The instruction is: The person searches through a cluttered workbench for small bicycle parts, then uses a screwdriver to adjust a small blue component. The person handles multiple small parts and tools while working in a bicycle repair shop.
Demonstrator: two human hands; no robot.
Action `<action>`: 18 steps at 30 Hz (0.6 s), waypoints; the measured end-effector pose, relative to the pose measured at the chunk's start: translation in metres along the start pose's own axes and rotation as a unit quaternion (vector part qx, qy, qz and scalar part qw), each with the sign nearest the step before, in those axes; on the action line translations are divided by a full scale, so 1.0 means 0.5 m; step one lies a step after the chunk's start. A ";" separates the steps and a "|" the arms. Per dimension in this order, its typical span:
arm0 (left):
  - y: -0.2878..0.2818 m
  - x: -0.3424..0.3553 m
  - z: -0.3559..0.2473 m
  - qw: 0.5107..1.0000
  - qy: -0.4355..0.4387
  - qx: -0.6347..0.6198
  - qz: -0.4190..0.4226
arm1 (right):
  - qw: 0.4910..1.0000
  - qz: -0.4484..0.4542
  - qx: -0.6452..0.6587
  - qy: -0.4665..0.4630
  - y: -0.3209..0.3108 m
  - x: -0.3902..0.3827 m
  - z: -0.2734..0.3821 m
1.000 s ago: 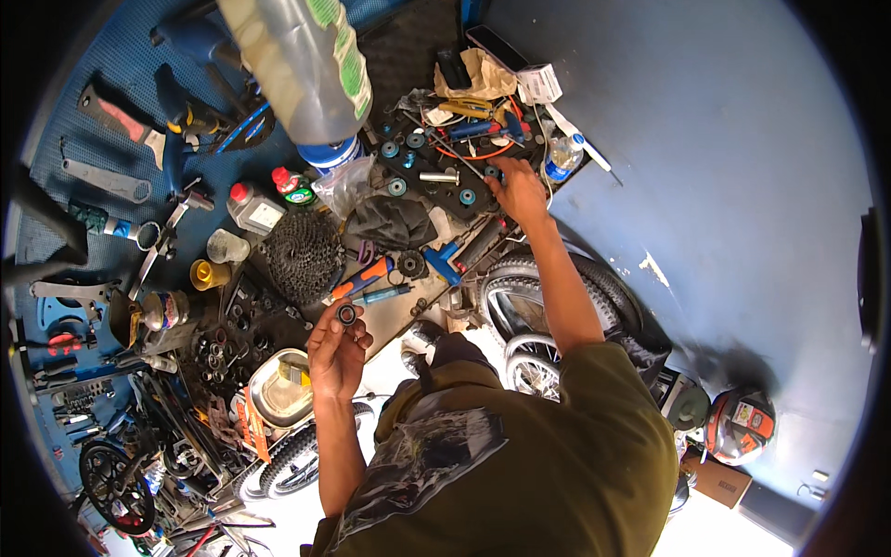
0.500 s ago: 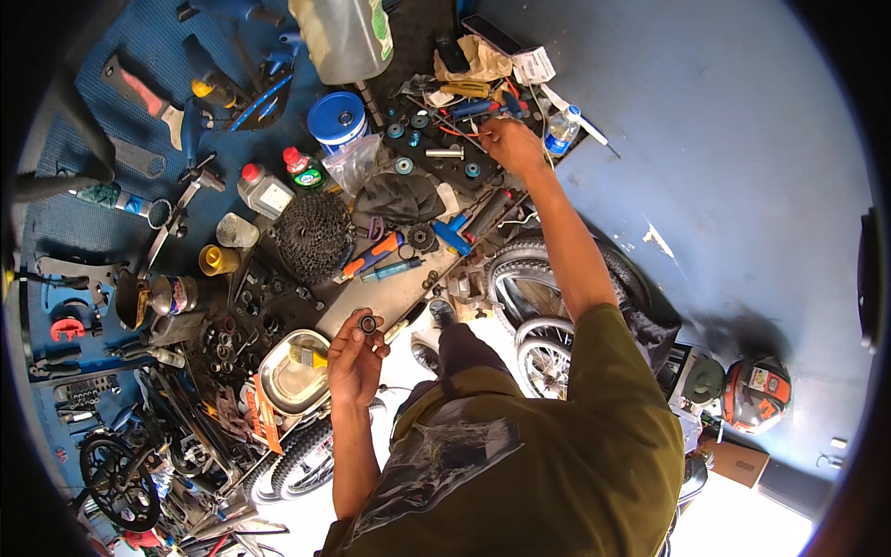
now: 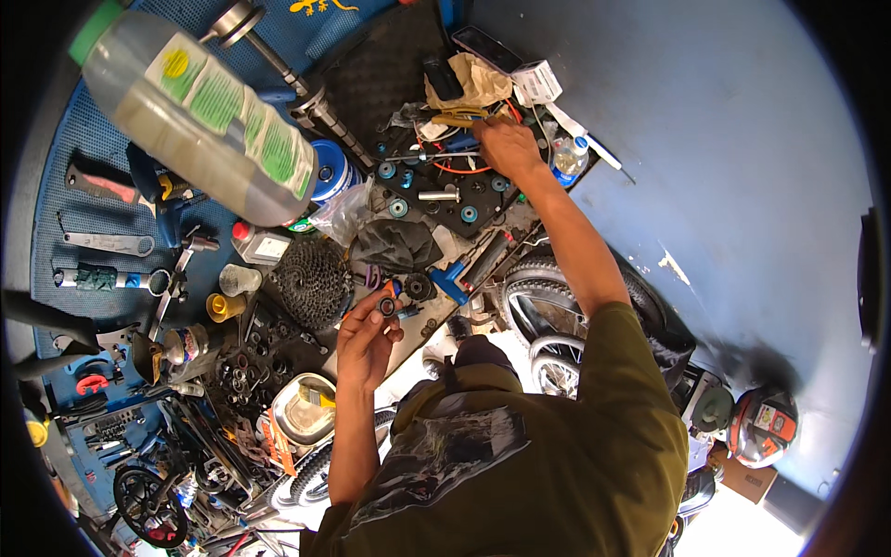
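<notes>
Near the middle, my left hand pinches a small dark ring-shaped bearing upright between thumb and fingers, its open centre showing. At the bench's far end, my right hand has its fingers curled down among loose tools. A thin metal shaft points left from beside those fingertips; what they grip is hidden. Yellow-handled pliers and an orange cable lie next to them. On the dark mat nearer me are a silver cylinder and several small blue-rimmed round parts.
A large bottle looms at upper left, before a blue tool wall. A cassette with chain, a blue-handled tool and a metal tray crowd the bench. A water bottle stands right of my right hand; bicycle wheels lie below.
My left hand has risen slightly to the right with the bearing. The right hand stays among the tools, where the thin shaft now lies more level. The whole view has shifted; the large bottle looks bigger.
</notes>
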State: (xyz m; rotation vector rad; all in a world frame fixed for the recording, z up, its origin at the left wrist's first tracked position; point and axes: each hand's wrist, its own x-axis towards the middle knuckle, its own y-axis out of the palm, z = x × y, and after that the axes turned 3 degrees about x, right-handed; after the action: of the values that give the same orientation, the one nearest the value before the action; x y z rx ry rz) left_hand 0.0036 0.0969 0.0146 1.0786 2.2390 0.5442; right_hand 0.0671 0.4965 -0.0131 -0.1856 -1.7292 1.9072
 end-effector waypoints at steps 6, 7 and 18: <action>0.039 0.057 -0.010 0.999 0.012 -0.032 0.014 | 0.980 0.126 0.150 -0.040 0.013 -0.050 0.106; 0.041 0.062 -0.012 0.999 0.014 -0.029 0.011 | 0.974 0.162 0.144 -0.068 0.030 -0.056 0.108; 0.038 0.068 -0.014 0.999 0.038 -0.033 -0.020 | 0.984 0.056 0.151 -0.073 -0.014 0.113 0.068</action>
State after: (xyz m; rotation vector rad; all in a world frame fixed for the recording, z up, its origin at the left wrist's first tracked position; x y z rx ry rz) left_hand -0.0072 0.1347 0.0197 0.9932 2.2856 0.6469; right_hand 0.0064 0.4941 0.0136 -0.0281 -1.5205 2.2879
